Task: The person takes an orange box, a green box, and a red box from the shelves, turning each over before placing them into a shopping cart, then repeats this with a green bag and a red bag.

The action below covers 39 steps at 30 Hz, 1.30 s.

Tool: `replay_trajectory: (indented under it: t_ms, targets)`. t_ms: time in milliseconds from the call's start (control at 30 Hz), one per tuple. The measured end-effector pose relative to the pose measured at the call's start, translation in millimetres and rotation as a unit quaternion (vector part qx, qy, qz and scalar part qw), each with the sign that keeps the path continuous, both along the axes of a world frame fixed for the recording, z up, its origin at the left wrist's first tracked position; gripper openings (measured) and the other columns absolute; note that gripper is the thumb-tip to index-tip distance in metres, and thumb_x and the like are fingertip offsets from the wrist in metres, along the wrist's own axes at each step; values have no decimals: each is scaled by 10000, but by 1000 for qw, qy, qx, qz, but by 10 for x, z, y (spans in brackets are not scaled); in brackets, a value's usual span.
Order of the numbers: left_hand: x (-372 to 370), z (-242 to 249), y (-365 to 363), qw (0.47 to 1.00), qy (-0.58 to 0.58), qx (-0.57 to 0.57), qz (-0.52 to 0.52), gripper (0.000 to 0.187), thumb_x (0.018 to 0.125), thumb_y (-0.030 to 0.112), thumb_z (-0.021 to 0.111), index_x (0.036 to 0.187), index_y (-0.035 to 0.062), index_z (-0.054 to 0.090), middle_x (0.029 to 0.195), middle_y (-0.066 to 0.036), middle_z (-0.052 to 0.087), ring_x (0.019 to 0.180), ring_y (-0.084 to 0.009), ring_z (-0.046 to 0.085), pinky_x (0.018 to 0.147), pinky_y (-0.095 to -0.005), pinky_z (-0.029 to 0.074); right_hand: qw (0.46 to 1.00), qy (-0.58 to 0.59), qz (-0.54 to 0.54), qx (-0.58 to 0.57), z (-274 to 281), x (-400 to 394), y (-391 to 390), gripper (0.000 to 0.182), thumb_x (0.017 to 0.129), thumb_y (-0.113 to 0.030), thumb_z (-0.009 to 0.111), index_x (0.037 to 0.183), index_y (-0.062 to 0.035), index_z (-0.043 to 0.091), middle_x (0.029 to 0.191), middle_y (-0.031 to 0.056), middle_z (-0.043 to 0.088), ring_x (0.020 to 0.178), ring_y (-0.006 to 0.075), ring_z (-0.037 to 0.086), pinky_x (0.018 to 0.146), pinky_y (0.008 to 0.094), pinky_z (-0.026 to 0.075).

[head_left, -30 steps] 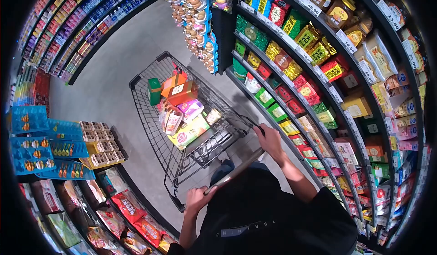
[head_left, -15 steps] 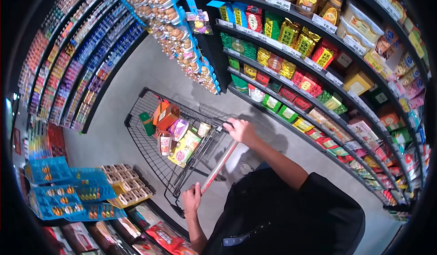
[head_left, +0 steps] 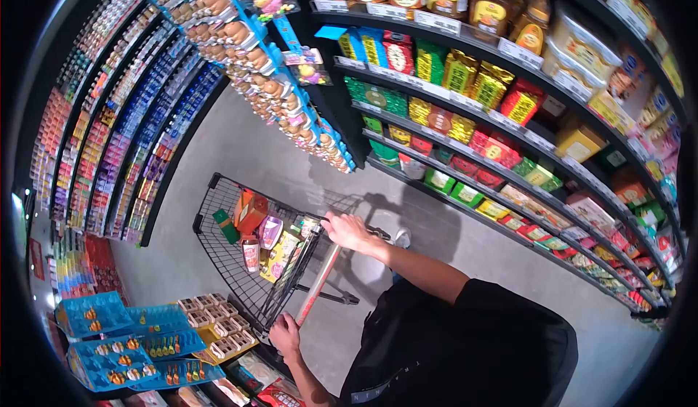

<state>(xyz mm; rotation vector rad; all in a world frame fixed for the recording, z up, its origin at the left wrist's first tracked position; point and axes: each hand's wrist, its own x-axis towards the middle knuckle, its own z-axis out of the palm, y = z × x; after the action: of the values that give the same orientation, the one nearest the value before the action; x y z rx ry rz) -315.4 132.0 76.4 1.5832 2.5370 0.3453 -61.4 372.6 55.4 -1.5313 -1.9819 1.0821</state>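
Note:
A black wire shopping cart stands ahead of me, its red-and-silver handlebar slanting across the view. My left hand is closed around the handlebar's lower end. At the upper end, my right hand grips the bar by the cart's corner. Inside the basket lie an orange box, a green box, a purple-and-white pack, a bottle of red-brown contents and a yellow-green package. A small pale container partly shows near the right hand.
Shelves of jars and bright tea packs curve along the right. Straight ahead a blue hanging display juts toward the aisle. Packed shelves line the left. A blue cardboard display stands close to the cart's near-left side. Grey floor lies between.
The cart and both hands sit lower and slightly left in view, angled a little differently. The hanging display and right shelves appear nearer. Both hands stay on the handlebar.

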Motion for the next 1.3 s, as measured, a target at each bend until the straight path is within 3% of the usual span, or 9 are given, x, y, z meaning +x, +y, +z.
replay_trajectory:
  t_ms: [300,367,533,833,967,1033,1100,1167,1300]
  targets:
    - [525,-182,878,983,-33,165,72,351,978,299,470,812,76,685,579,-185,605,530,-389,600,546,-490,456,991,-16,120,-57,193,-25,368,391,969,-376,439,1235,-97,499,854,233,685,859,465,648,792,602,461]
    - [541,-160,1101,994,39,57,81,382,967,322,478,749,85,683,576,-184,606,524,-390,598,552,-492,465,987,-19,137,-83,117,-74,432,421,979,-394,411,1284,-107,459,897,232,690,897,458,650,810,624,442]
    - [349,-77,1319,997,41,51,48,388,924,302,509,633,65,608,566,-184,601,512,-381,595,541,-479,468,979,-18,175,-106,46,-283,703,451,990,-390,381,1327,-92,411,965,239,686,946,454,644,866,604,441]
    - [-125,-201,1822,994,81,15,77,445,958,291,408,686,40,655,651,-210,638,606,-417,627,619,-513,495,979,2,173,-109,-51,-758,1195,457,994,-379,379,1341,-81,384,1032,242,671,977,460,627,863,589,456]
    - [-178,-62,2062,995,68,-70,20,432,973,302,395,776,40,677,757,-223,669,675,-403,652,646,-500,513,983,5,160,-85,-24,-827,1392,477,998,-394,376,1364,-89,366,1098,244,651,1023,446,616,865,590,458]
    - [-234,79,2239,990,-42,-128,-52,430,976,328,392,850,44,690,801,-224,677,724,-391,662,675,-490,517,977,6,187,-106,99,-759,1447,504,1000,-410,374,1391,-94,335,1155,234,631,1079,424,600,879,581,457]
    - [-146,403,2583,979,45,-164,-115,358,959,295,460,876,36,693,805,-215,681,754,-389,662,705,-474,515,984,6,148,-96,71,-679,1509,541,986,-475,399,1375,-98,390,1155,214,636,1101,399,596,899,526,464]
    - [-76,601,2972,969,-89,-53,-225,258,925,229,545,869,22,688,815,-204,683,764,-384,658,708,-464,507,971,78,171,-151,291,-402,1587,588,972,-546,398,1336,-94,490,1172,211,628,1114,360,598,925,448,465]
    - [355,746,3952,900,-223,44,-373,182,914,159,580,855,-5,631,827,-166,653,761,-360,630,667,-441,471,984,150,-68,-64,131,69,1676,462,963,-459,501,1196,-70,591,1046,150,668,945,276,648,809,380,502]
